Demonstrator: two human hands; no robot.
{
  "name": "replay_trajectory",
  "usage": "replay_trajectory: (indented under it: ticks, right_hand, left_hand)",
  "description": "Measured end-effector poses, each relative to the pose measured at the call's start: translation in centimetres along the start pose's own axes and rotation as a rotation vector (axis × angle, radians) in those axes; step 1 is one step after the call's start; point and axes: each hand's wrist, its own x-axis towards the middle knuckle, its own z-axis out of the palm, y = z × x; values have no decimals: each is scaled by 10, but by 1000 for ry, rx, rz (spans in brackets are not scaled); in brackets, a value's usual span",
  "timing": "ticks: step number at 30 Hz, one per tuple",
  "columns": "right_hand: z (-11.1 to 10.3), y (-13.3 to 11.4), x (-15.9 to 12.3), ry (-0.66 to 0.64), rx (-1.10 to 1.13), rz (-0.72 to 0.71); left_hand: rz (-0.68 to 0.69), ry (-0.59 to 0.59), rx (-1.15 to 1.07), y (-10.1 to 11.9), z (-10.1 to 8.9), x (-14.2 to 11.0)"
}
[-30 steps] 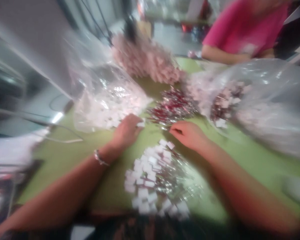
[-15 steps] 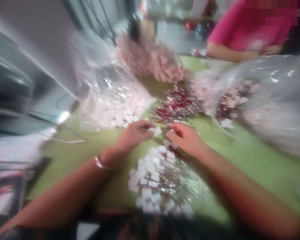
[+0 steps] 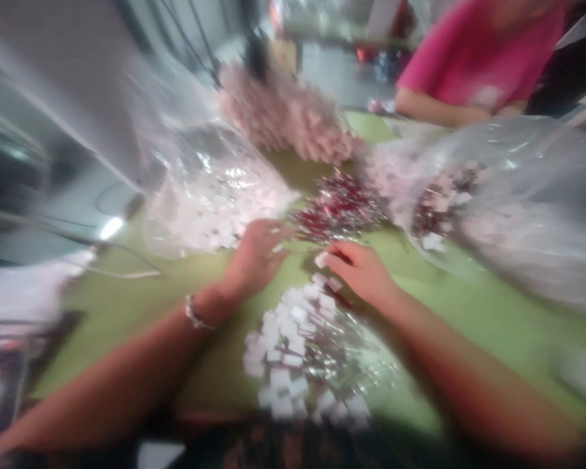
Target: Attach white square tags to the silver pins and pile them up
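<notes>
My left hand (image 3: 258, 257) is just above the green tabletop, its fingers apart and pointing toward the red and silver pile. A small white spot shows between its fingers, too blurred to make out. My right hand (image 3: 364, 270) pinches a small white tag (image 3: 321, 259) between thumb and forefinger. Below both hands lies a heap of white tags (image 3: 293, 326), with shiny clear and silvery strands attached on its right side. Just beyond my fingertips is a pile of red and silver pieces (image 3: 342, 205), blurred.
A clear plastic bag (image 3: 205, 176) of white pieces lies to the left, and a larger plastic bag (image 3: 527, 221) to the right. Pink bundles (image 3: 293, 117) lie at the back of the green table (image 3: 473, 299). A person in a pink shirt (image 3: 473, 58) works across from me.
The white tag at my left fingertips is gone from there, and a white tag now shows in my right fingers. My left hand has drawn back slightly left and its fingers have opened.
</notes>
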Motion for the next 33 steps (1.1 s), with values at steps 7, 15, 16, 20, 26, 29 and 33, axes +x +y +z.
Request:
replay_trajectory:
  ticks: [7,15,16,20,26,29,33]
  right_hand:
    - [11,-13,-13,-58,-8,-56]
    - [-2,-10,-12,-184,53,51]
    - [-2,-10,-12,-206,30,65]
    - [0,-10,-12,-153,-32,26]
    - [1,-8,-12,-161,-63,-4]
    - [0,-9,-12,-180,-77,2]
    - [-1,-4,-13,-99,-225,-129]
  left_hand:
    - [-420,-157,-695,41,21,-22]
    - [-688,-84,-786,16,17,-17]
    - [-681,-84,-801,14,17,-17]
    - [-681,-126,-834,11,19,-19]
    - [-696,-194,-938,10,20,-21]
    - [-685,-192,-908,10,20,-21]
    - [-705,-208,-874,9,18,-22]
